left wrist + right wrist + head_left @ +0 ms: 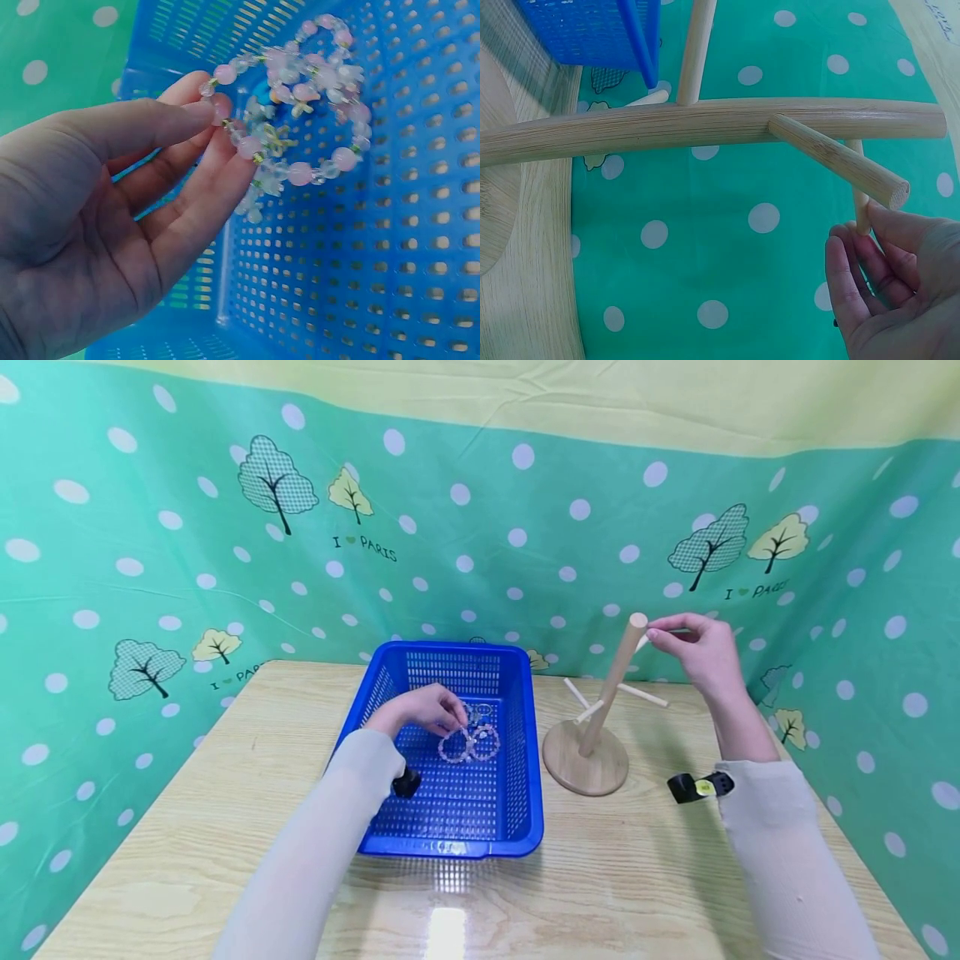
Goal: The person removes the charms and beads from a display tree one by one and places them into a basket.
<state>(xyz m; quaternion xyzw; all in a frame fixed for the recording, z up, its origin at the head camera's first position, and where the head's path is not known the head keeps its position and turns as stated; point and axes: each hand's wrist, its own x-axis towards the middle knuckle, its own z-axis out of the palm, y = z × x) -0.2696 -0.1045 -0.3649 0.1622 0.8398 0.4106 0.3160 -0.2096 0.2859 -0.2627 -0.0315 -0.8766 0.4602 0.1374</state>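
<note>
Inside the blue plastic basket (536, 810), my left hand (431, 708) pinches a pink and clear beaded bracelet (300, 174) between thumb and fingertips. A second pink bracelet (495, 745) overlaps it, and a paler bluish one (486, 710) lies just behind. Beads and charms bunch together where they meet, partly hiding each other. At the wooden stand (615, 681), my right hand (705, 652) pinches the end of a thin upper peg (861, 214) with thumb and fingers. That peg carries nothing.
The stand's round base (585, 772) sits on the wooden table (615, 877) just right of the basket. Several pegs stick out from the post, one of them a lower right peg (643, 695). A green dotted curtain (465, 527) hangs behind and along both sides.
</note>
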